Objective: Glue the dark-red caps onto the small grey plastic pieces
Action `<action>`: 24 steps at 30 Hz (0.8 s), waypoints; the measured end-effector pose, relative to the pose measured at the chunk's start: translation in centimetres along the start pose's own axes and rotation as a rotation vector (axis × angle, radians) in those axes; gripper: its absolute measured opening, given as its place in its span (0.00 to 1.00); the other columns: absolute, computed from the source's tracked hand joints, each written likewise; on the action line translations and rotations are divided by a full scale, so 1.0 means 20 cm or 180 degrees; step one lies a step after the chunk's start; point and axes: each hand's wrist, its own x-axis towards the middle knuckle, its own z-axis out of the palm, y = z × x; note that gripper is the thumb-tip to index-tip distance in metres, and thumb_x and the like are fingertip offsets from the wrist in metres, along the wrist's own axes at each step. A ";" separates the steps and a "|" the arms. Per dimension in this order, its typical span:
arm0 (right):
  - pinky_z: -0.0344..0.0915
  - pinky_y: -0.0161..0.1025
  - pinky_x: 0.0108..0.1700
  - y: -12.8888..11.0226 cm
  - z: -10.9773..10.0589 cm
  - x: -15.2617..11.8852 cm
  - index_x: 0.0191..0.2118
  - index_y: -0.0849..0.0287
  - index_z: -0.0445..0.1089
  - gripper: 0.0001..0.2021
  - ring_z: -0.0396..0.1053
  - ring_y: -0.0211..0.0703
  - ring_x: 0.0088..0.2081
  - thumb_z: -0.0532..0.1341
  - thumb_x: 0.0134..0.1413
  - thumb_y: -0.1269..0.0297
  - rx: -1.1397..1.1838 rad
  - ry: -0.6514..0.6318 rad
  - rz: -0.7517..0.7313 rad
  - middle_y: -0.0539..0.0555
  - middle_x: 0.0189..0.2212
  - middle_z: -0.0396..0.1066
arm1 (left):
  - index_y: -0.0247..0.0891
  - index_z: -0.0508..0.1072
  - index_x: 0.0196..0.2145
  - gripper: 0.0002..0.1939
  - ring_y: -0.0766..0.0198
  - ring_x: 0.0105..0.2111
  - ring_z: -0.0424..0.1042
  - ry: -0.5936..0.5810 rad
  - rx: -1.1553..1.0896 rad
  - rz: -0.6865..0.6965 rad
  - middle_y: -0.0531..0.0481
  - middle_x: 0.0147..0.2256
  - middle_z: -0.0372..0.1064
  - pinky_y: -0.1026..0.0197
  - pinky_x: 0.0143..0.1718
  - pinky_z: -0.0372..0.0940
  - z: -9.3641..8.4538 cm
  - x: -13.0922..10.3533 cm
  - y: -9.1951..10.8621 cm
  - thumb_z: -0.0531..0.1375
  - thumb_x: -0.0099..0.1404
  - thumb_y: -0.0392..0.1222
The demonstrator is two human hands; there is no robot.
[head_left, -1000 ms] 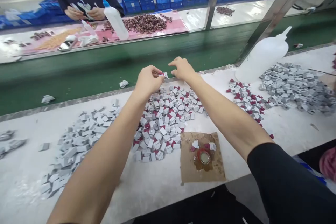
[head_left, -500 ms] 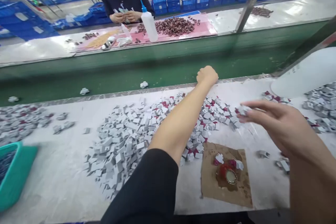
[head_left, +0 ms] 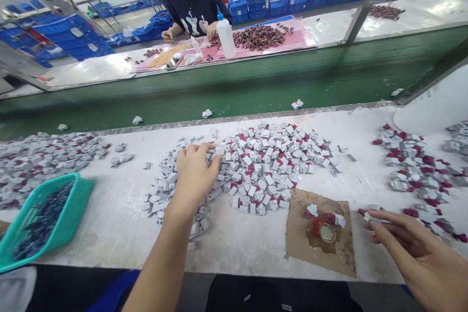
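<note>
My left hand (head_left: pixel 197 170) reaches over the left half of a loose heap of small light-grey plastic parts (head_left: pixel 263 165), some with maroon pieces. Its thumb stands apart from the fingers, and I see nothing held in it. My right hand (head_left: pixel 405 243), low on the right, pinches a grey plastic part with a maroon piece (head_left: pixel 368 216) between thumb and fingers, just above the bench. Left of it lies brown cardboard (head_left: pixel 338 261) with a wet stain, carrying a small round metal-rimmed lid (head_left: pixel 326 232), something red and two grey-and-maroon parts.
A green conveyor belt (head_left: pixel 252 92) runs behind the bench, with several grey parts spaced along it. More parts (head_left: pixel 417 165) lie at right beside a white container (head_left: pixel 435 102). A teal basket (head_left: pixel 78 214) of dark pieces stands left. Across the belt, a person (head_left: pixel 197 5) works.
My left hand has come back from the belt edge to the heap; a grey part now lies on the belt near where it was. My right hand has dropped lower, still holding its part.
</note>
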 end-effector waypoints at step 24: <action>0.90 0.50 0.46 -0.23 -0.01 -0.10 0.47 0.44 0.91 0.11 0.90 0.58 0.42 0.77 0.62 0.50 0.0702 0.0222 0.0017 0.56 0.46 0.91 | 0.49 0.74 0.43 0.10 0.43 0.53 0.81 0.0016 -0.1456 0.0843 0.44 0.51 0.83 0.41 0.57 0.77 -0.03 -0.06 -0.05 0.68 0.72 0.53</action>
